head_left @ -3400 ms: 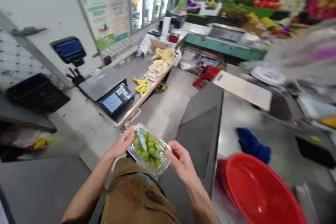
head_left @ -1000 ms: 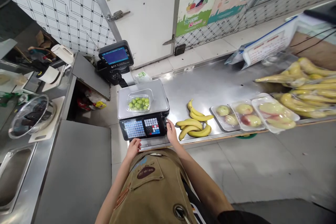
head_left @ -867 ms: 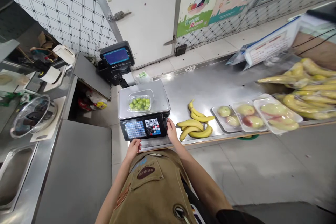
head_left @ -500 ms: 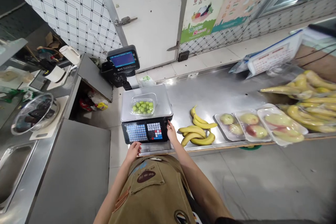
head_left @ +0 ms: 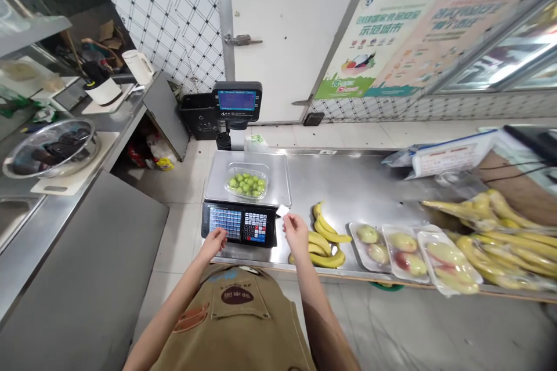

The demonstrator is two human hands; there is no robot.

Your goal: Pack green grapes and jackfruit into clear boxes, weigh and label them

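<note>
My right hand point(head_left: 296, 234) pinches a small white label point(head_left: 282, 210) just off the right side of a label-printing scale point(head_left: 238, 224). On the scale's metal pan point(head_left: 278, 177) sits a clear plastic tray of small round green fruit point(head_left: 247, 185). My left hand point(head_left: 214, 241) is at the lower left edge of the scale's keypad, fingers loosely bent with nothing in them. Whether it touches the keys I cannot tell. The scale's display point(head_left: 237, 101) stands on a post behind the pan. Loose bananas point(head_left: 327, 236) lie to the right of my right hand, partly behind it.
Wrapped trays of round fruit point(head_left: 403, 252) line the steel counter's point(head_left: 348, 174) front edge. Bagged bananas point(head_left: 505, 243) lie farther right, below a document folder point(head_left: 452, 153). To the left, another counter holds a large bowl point(head_left: 85, 151) on a cutting board. A black bin point(head_left: 198, 117) stands behind.
My right hand has come away from the scale's right side and now holds a white label. My left hand stays near the keypad's left corner. The view has shifted.
</note>
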